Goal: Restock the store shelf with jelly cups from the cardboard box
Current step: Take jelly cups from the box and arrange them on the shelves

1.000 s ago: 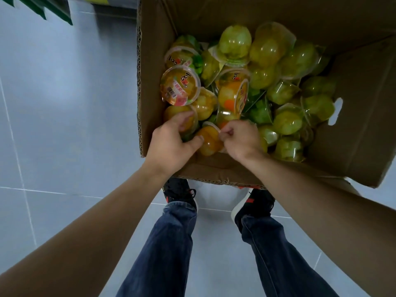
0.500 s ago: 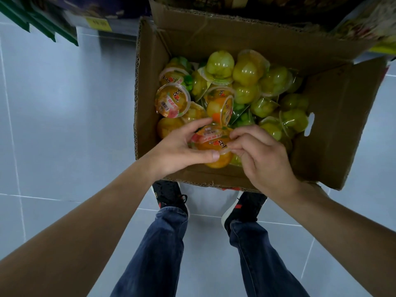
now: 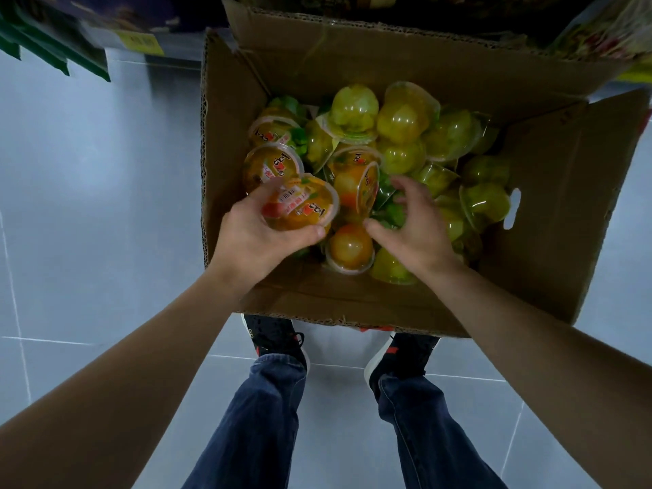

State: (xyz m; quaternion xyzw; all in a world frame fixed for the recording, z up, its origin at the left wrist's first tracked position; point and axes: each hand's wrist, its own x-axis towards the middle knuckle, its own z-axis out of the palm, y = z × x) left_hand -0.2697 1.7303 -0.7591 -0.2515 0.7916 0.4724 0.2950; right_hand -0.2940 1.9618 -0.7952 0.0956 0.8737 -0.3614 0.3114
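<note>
An open cardboard box [image 3: 550,213] on the floor holds several jelly cups, orange ones on the left and green ones [image 3: 405,125] on the right. My left hand [image 3: 254,238] grips an orange jelly cup [image 3: 300,206] with its printed lid up, lifted just above the pile at the box's near left. My right hand [image 3: 416,224] hovers over the middle of the pile with fingers spread and holds nothing. Another orange cup [image 3: 351,247] lies upside down between my hands.
The box stands on a grey tiled floor [image 3: 88,206] right in front of my shoes [image 3: 278,338]. A shelf edge with a yellow price tag [image 3: 141,42] and green packets [image 3: 53,54] runs along the top left. More packaged goods [image 3: 607,26] show at the top right.
My right hand has let go of the orange cup and moved right over the pile. My left hand now holds that cup alone, shifted slightly left.
</note>
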